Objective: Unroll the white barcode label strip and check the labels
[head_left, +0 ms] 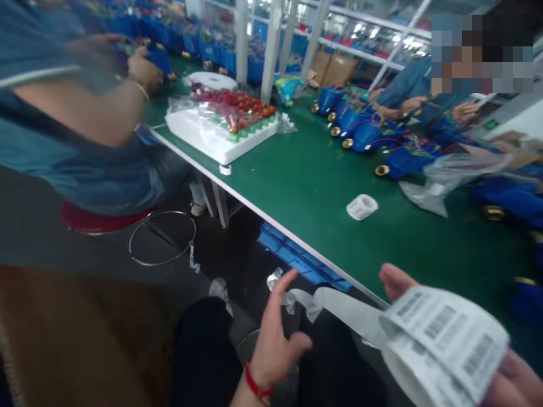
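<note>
My right hand (504,373) holds a roll of white barcode labels (445,345) at the lower right, thumb tip showing above it. A loose strip of backing paper (335,308) trails from the roll to the left. My left hand (275,339), with a red band on the wrist, is open with fingers spread just below and beside the end of that strip, over my dark trousers. It grips nothing.
A green table (305,181) runs diagonally. On it lie a small label roll (362,206), a white foam tray of red and green parts (220,121), blue devices with brass fittings (365,133) and a plastic bag (449,178). A seated co-worker (72,113) is at left; a blue crate (297,257) sits under the table.
</note>
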A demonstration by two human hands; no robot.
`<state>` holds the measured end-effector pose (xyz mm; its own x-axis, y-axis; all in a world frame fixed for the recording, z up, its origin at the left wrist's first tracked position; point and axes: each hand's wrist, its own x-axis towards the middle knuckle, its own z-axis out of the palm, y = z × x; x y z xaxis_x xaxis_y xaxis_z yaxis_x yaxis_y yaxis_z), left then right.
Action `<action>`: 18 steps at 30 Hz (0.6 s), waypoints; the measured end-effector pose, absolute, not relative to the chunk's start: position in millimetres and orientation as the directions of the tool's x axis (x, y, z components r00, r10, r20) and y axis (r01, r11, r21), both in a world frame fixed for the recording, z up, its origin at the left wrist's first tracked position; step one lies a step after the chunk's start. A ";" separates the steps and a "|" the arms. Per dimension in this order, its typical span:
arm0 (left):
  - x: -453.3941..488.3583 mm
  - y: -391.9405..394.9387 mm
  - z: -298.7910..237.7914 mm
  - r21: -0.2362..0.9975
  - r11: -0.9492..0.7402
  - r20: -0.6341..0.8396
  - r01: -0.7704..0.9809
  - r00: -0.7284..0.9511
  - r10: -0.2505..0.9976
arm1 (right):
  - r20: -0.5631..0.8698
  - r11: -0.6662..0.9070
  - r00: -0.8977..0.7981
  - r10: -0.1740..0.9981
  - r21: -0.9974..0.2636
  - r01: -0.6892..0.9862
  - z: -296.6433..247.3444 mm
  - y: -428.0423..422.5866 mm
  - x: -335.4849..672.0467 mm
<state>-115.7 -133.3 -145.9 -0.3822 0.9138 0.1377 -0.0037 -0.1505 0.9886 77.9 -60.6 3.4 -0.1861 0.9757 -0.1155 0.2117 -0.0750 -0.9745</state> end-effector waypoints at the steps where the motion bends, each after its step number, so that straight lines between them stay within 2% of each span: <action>1: -95.2 -123.6 -114.1 0.981 -0.195 0.192 0.013 -0.239 0.952 | -0.100 -0.068 -0.171 0.980 -0.981 0.182 26.9 -52.3 84.2; 4: -42.6 -98.2 -49.7 0.939 -0.325 0.337 0.112 -0.114 0.935 | 0.127 0.129 -0.172 0.977 -0.992 -0.002 93.1 -21.1 96.4; 6: -20.3 -87.1 -37.1 0.937 -0.326 0.336 0.125 -0.064 0.940 | 0.281 0.273 -0.164 0.946 -0.960 -0.068 129.7 1.3 106.2; 8: -7.2 -82.0 -40.1 0.948 -0.293 0.296 0.127 -0.003 0.955 | 0.344 0.337 -0.110 0.933 -0.938 -0.077 155.9 21.2 117.8; 10: 0.6 -81.1 -45.7 0.947 -0.275 0.286 0.166 -0.046 0.957 | 0.336 0.332 -0.034 0.941 -0.940 -0.080 171.7 36.0 126.4; 14: 14.3 -72.1 -35.1 0.940 -0.221 0.307 0.260 -0.362 0.880 | 0.236 0.239 0.036 0.971 -0.959 -0.154 188.7 45.5 121.0; 16: 22.9 -58.5 -21.2 0.927 -0.243 0.330 0.285 -0.315 0.890 | 0.269 0.261 -0.021 0.963 -0.948 -0.184 197.0 44.9 110.9; 18: 31.2 -43.1 -9.0 0.927 -0.246 0.303 0.281 -0.181 0.935 | 0.334 0.312 -0.078 0.939 -0.926 -0.215 205.4 46.8 102.5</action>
